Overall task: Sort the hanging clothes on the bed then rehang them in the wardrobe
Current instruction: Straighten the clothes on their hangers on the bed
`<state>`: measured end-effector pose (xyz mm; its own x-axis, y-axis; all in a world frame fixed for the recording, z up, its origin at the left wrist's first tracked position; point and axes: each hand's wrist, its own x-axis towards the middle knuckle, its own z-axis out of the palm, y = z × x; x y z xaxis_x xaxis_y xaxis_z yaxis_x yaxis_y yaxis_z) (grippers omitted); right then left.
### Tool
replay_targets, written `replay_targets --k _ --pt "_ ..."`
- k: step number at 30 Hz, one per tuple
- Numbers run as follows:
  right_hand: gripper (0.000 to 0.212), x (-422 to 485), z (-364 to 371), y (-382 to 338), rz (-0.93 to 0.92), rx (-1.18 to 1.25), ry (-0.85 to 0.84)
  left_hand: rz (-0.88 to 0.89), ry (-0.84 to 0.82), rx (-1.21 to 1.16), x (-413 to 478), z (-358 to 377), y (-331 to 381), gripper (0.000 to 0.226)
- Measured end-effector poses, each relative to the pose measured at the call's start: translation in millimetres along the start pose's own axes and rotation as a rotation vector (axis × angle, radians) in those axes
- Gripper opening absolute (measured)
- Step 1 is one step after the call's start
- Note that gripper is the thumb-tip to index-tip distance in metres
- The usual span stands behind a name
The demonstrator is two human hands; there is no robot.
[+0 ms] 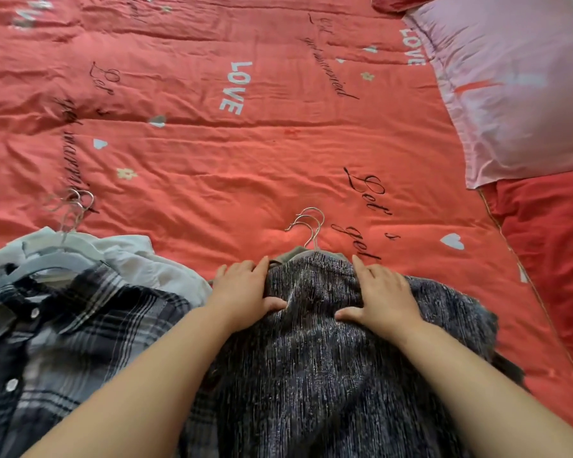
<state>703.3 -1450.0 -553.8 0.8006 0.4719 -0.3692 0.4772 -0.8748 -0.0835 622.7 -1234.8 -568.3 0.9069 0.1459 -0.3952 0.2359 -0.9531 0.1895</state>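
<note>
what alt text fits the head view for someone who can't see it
The left hand and right hand press flat on a dark streaked garment on a red bedspread, metal hanger hooks showing above its collar. A plaid shirt lies to its left; a pink pillow sits upper right.
</note>
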Motion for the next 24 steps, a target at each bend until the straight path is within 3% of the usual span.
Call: replay_targets --k 6,11,15,24 --pt "0.116 -8.2 -1.8 -1.1 0.013 -0.018 0.044 0.016 0.020 -0.045 -10.8 -6.0 6.3 0.096" --pt "0.122 -33.9 0.3 8.0 -0.103 -0.063 0.353 0.080 0.233 -0.078 -35.0 -10.5 9.3 0.094" --pt "0.129 -59.9 -11.2 11.3 -0.110 -0.064 0.370 0.190 0.276 0.007 -50.9 -14.4 14.9 0.101" --pt "0.121 -127.2 -109.9 16.2 -0.095 -0.146 0.502 0.262 0.404 -0.011 -96.5 -86.3 52.2 0.102"
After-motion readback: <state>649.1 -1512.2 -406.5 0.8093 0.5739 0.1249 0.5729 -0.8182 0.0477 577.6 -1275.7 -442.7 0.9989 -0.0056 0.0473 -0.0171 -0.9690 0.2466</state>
